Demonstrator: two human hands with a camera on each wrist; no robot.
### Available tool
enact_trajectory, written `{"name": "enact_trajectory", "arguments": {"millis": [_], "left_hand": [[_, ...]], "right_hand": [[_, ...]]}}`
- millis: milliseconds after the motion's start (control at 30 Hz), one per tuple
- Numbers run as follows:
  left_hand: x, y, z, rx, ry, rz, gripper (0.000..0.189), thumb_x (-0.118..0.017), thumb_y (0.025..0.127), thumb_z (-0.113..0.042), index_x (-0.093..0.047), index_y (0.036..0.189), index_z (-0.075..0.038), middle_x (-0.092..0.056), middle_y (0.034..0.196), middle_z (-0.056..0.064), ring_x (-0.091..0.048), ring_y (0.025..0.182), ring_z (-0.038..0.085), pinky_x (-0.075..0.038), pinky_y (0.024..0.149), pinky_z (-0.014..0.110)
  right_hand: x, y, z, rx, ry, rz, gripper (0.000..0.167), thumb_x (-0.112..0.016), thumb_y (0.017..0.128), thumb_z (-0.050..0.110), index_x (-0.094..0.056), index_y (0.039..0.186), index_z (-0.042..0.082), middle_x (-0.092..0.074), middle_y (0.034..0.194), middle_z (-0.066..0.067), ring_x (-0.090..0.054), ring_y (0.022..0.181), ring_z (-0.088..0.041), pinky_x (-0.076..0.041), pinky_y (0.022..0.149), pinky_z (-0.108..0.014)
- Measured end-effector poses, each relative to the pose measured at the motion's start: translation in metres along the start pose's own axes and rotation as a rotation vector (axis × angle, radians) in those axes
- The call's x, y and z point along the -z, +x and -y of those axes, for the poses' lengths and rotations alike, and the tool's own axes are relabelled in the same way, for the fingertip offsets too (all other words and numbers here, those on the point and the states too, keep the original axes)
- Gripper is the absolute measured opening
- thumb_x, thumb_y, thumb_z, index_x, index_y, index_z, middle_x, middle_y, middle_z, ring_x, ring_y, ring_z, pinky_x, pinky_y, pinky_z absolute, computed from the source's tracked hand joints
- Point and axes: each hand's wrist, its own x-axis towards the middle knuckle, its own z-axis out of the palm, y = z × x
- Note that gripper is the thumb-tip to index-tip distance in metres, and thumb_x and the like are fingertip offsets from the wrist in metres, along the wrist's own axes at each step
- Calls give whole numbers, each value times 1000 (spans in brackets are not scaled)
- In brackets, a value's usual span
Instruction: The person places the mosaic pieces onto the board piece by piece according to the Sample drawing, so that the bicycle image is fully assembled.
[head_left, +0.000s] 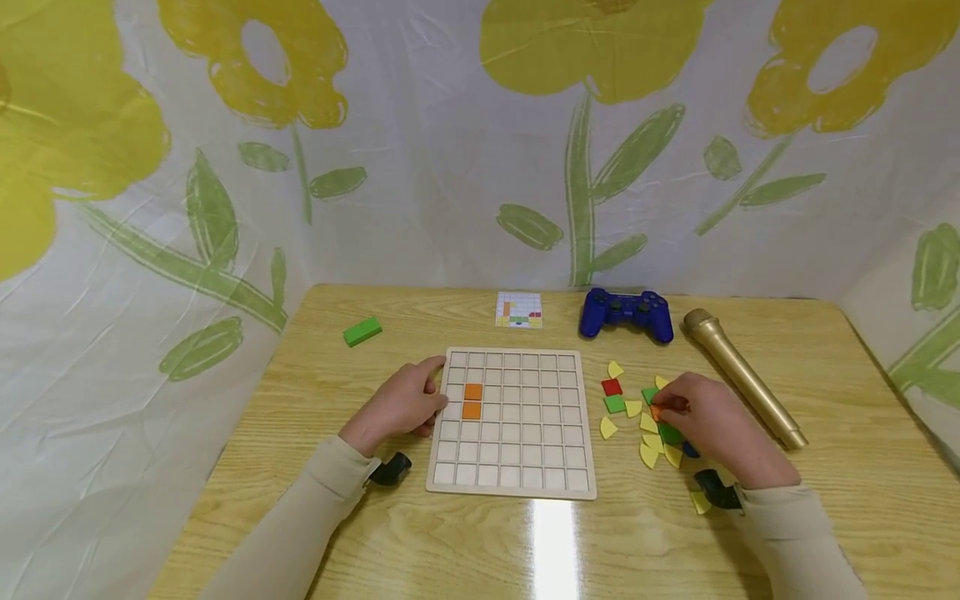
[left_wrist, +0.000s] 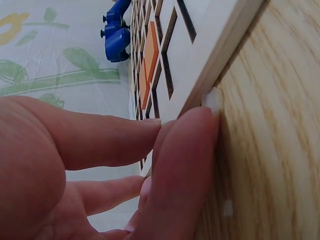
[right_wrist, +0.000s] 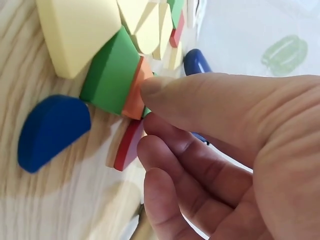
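My left hand (head_left: 403,402) holds the left edge of a pale wooden grid board (head_left: 510,354), thumb and fingers at its rim. Two orange square tiles (head_left: 472,392) lie one above the other in cells on the board's left side; they show in the left wrist view too. To the right of the board, my right hand (head_left: 701,417) pinches another orange tile (right_wrist: 134,92) by thumb and fingertips. This tile is among loose pieces, against a green piece (right_wrist: 107,75). Nearby lie a blue rounded piece (right_wrist: 52,130), a red piece (right_wrist: 129,145) and several yellow quarter-round pieces (head_left: 648,422).
Behind the board lies a small printed pattern card (head_left: 518,309). A blue game controller (head_left: 627,314) stands at the back, with a gold microphone (head_left: 742,375) to its right. A green block (head_left: 362,332) is at the back left. Flower-painted cloth (head_left: 420,183) surrounds the wooden table (head_left: 300,475).
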Motion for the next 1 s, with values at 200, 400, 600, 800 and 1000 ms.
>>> {"name": "enact_trajectory", "arguments": {"millis": [200, 400, 600, 800, 1000], "left_hand": [[0, 0, 1, -2, -13, 10, 71, -62, 104, -6, -35, 169, -11, -57, 99, 12, -64, 67, 20, -62, 56, 33], [0, -1, 1, 0, -17, 15, 71, -62, 104, -6, -33, 169, -10, -57, 97, 11, -63, 67, 20, -63, 56, 33], [1, -1, 0, 1, -4, 19, 72, -62, 104, -7, -33, 170, -10, -58, 97, 11, -63, 67, 19, -63, 56, 32], [2, 0, -1, -3, -7, 26, 72, -62, 104, -7, -32, 170, -10, -57, 97, 11, -64, 68, 20, -63, 57, 33], [2, -1, 1, -7, -16, 32, 73, -61, 104, -5, -32, 170, -11, -57, 97, 11, -64, 68, 20, -63, 58, 33]], "right_hand": [[3, -3, 1, 6, -1, 2, 7, -81, 96, 11, -82, 103, 11, -75, 100, -2, -69, 89, -16, -61, 77, -39], [4, -4, 2, 28, -7, 5, 5, -81, 96, 11, -82, 101, 12, -75, 100, -1, -71, 92, -17, -63, 82, -44], [4, -3, 2, 29, -12, -5, 5, -81, 96, 11, -82, 100, 13, -75, 101, -2, -70, 92, -19, -62, 83, -46], [5, -3, 0, 39, -14, -9, 6, -81, 96, 10, -82, 101, 12, -76, 102, -2, -72, 94, -20, -63, 84, -46], [2, -1, -2, 47, -10, -12, 6, -80, 96, 9, -81, 101, 11, -76, 103, -4, -72, 96, -23, -63, 85, -47]]}}
